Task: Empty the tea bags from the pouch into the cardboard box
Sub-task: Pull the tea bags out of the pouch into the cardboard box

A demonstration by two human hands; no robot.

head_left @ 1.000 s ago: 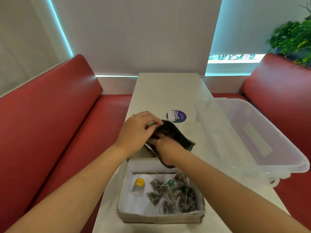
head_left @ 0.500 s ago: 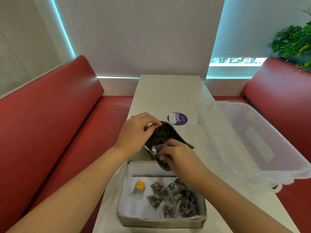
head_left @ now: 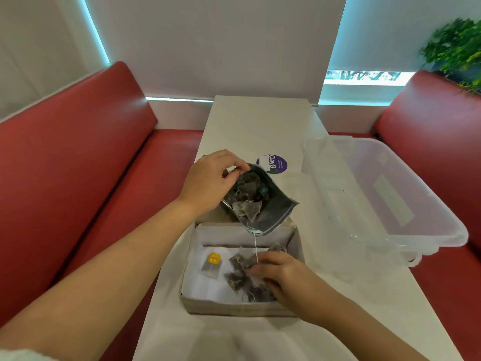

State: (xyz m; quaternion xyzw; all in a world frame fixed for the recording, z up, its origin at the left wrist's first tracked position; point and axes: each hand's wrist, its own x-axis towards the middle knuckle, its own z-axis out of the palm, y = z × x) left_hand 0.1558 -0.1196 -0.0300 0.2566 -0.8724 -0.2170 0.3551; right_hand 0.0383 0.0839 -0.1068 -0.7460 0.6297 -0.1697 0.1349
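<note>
Red booth seats flank the white counter (head_left: 260,126), where the left hand (head_left: 208,181) pinches the pouch (head_left: 263,201) tilted over the cardboard box (head_left: 234,307) so tea bags (head_left: 247,274) spill inside, right hand (head_left: 283,277) grasping some there.

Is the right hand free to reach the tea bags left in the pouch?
Probably yes: the left hand holds the pouch mouth open above the cardboard box, though the right hand is holding tea bags there.

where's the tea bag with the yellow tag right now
In the head view, the yellow-tagged tea bag lies alone in the cardboard box, left of the dark tea bags.
</note>
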